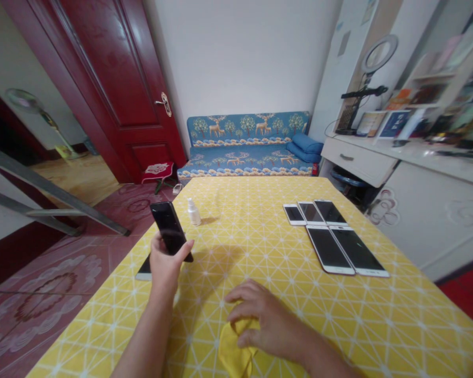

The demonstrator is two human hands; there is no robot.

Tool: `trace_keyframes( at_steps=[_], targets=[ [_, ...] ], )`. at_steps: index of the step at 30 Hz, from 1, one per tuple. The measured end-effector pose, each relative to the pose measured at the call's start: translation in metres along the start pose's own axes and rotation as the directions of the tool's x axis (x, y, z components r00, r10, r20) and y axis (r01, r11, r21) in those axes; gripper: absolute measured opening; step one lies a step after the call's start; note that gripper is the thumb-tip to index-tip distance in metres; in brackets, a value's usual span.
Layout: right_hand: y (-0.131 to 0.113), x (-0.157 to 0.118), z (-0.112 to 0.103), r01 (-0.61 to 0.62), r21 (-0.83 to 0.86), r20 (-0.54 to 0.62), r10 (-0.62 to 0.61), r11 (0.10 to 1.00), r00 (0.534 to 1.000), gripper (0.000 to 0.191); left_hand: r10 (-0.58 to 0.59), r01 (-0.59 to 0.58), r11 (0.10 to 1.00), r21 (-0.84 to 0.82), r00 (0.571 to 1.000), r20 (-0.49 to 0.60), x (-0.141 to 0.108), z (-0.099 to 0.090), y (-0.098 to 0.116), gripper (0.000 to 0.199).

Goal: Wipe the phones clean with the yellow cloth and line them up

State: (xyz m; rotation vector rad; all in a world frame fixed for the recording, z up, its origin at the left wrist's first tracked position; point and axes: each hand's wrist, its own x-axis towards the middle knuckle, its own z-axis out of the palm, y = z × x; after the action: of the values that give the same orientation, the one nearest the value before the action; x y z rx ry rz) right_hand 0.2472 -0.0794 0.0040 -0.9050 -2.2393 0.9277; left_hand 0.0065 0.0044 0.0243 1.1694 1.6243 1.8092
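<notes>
My left hand (166, 258) grips a black smartphone (168, 226), raised and tilted above the left side of the table, its dark face towards me. Beneath that hand another phone (144, 270) lies partly hidden on the tablecloth. A small white spray bottle (194, 212) stands just beyond the held phone. Near the front of the table, my right hand (260, 317) has its fingers curled round a crumpled yellow cloth (234, 349). On the right, several phones lie flat in two rows, among them a white-edged one (357, 249) and a small white one (294, 214).
A yellow patterned tablecloth (260, 210) covers the table. Behind it is a blue sofa (240, 157) with deer. A white cabinet (358, 157) holding a ring light (379, 54) stands right; a red door (114, 68) and metal ladder (55, 194) are left.
</notes>
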Motion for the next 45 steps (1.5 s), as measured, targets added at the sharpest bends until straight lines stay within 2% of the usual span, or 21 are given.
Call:
trace_keyframes(
  at_steps=[3,5,10,12,13,16,19,21,23,25,28,30,31,32,33,35,36,37,39,43,45],
  targets=[
    [-0.001,0.000,0.000,-0.007,0.016,-0.004,0.007,1.000,1.000,0.023,-0.160,0.216,0.914,-0.343,0.970,0.183,-0.013,0.012,0.002,0.053],
    [-0.003,0.001,0.000,-0.009,0.014,-0.010,0.009,1.000,1.000,0.020,-0.216,0.340,0.826,-0.450,0.928,0.304,-0.020,0.018,0.004,0.051],
    [-0.008,0.003,0.000,-0.011,0.031,-0.063,0.013,0.999,0.998,0.017,-0.305,0.533,0.712,-0.457,0.821,0.483,-0.041,0.027,0.015,0.052],
    [-0.006,0.004,0.000,-0.084,0.068,-0.166,0.095,0.994,0.982,0.016,-0.346,0.591,0.688,-0.421,0.777,0.526,-0.050,0.030,0.018,0.046],
    [-0.004,0.004,0.000,-0.137,0.099,-0.236,0.157,0.986,0.959,0.013,-0.371,0.625,0.667,-0.404,0.750,0.548,-0.054,0.032,0.018,0.042],
    [0.007,0.005,-0.003,-0.233,0.233,-0.449,0.317,0.944,0.835,0.008,-0.459,0.740,0.563,-0.369,0.651,0.604,-0.064,0.037,0.017,0.033],
    [0.021,0.005,-0.012,-0.210,0.375,-0.615,0.412,0.903,0.673,0.019,-0.500,0.829,0.454,-0.327,0.541,0.676,-0.067,0.041,0.014,0.031],
    [0.031,0.004,-0.019,-0.187,0.463,-0.685,0.484,0.866,0.544,0.027,-0.487,0.869,0.405,-0.285,0.469,0.737,-0.068,0.042,0.013,0.034],
    [0.040,0.001,-0.026,-0.157,0.532,-0.717,0.542,0.832,0.438,0.036,-0.463,0.898,0.370,-0.239,0.401,0.790,-0.069,0.042,0.014,0.039],
    [0.047,-0.001,-0.030,-0.127,0.560,-0.738,0.562,0.819,0.374,0.042,-0.432,0.916,0.351,-0.194,0.342,0.835,-0.072,0.042,0.016,0.045],
    [0.046,-0.003,-0.032,-0.118,0.495,-0.797,0.504,0.861,0.334,0.044,-0.373,0.933,0.333,-0.137,0.264,0.890,-0.080,0.044,0.016,0.053],
    [0.039,-0.002,-0.030,-0.160,0.366,-0.844,0.399,0.917,0.357,0.041,-0.344,0.936,0.339,-0.090,0.213,0.914,-0.086,0.046,0.017,0.058],
    [0.033,-0.001,-0.027,-0.181,0.271,-0.857,0.323,0.945,0.403,0.037,-0.341,0.933,0.350,-0.078,0.205,0.917,-0.088,0.048,0.017,0.059],
    [0.026,0.000,-0.024,-0.190,0.159,-0.850,0.233,0.969,0.473,0.033,-0.351,0.930,0.358,-0.083,0.216,0.911,-0.090,0.049,0.018,0.058],
    [0.018,0.001,-0.020,-0.181,0.038,-0.816,0.135,0.983,0.562,0.030,-0.375,0.929,0.355,-0.100,0.240,0.895,-0.092,0.050,0.019,0.054],
    [0.002,0.002,-0.012,-0.111,-0.174,-0.659,-0.032,0.979,0.752,0.027,-0.446,0.937,0.318,-0.142,0.280,0.850,-0.094,0.051,0.023,0.048],
    [-0.005,0.003,-0.007,-0.067,-0.247,-0.566,-0.088,0.967,0.820,0.025,-0.477,0.944,0.291,-0.154,0.282,0.832,-0.094,0.050,0.025,0.047],
    [-0.011,0.004,-0.004,-0.032,-0.298,-0.486,-0.123,0.954,0.866,0.024,-0.500,0.952,0.266,-0.152,0.271,0.823,-0.094,0.049,0.027,0.048],
    [-0.020,0.004,0.002,0.012,-0.357,-0.395,-0.163,0.934,0.904,0.022,-0.519,0.961,0.250,-0.120,0.237,0.821,-0.093,0.047,0.031,0.053],
    [-0.019,0.006,0.006,0.061,-0.419,-0.382,-0.236,0.906,0.894,0.023,-0.526,0.956,0.287,-0.052,0.202,0.826,-0.092,0.045,0.031,0.060],
    [-0.013,0.007,0.004,0.047,-0.434,-0.409,-0.243,0.900,0.880,0.023,-0.525,0.951,0.303,-0.066,0.224,0.821,-0.093,0.046,0.029,0.057]
  ],
)
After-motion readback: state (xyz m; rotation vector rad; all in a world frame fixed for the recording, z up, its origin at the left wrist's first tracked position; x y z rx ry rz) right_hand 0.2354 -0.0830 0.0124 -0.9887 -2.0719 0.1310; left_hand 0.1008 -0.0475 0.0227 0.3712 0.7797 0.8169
